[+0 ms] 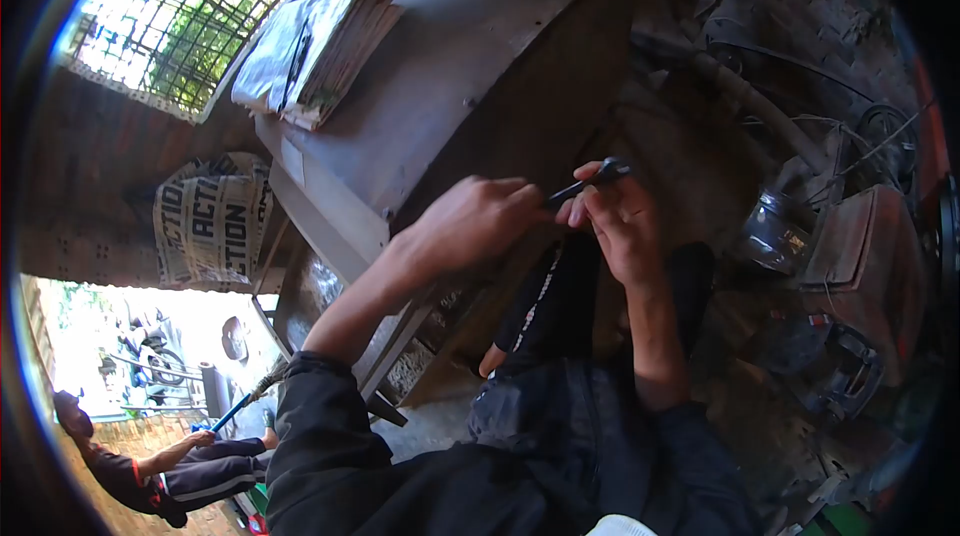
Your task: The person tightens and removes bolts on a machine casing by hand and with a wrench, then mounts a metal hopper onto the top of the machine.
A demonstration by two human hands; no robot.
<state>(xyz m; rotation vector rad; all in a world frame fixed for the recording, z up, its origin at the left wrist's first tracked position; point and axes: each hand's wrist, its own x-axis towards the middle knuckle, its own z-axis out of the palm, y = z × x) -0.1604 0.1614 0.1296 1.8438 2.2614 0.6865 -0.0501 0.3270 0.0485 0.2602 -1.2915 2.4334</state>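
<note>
A slim dark tool [612, 171], pinched by the right hand [630, 236], points lengthwise toward the left hand [475, 221]. Left fingertips: grip unclear.

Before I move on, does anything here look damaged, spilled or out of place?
The thick book on the table has ragged, uneven page edges, so it looks worn. Beyond the right hand, a pipe lies in untidy clutter. No spill is visible.

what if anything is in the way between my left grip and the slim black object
Nothing visible: the left grip is right by one end of the slim black object; the right grip holds it nearer the other. Left fingertip contact can't be confirmed.
</note>
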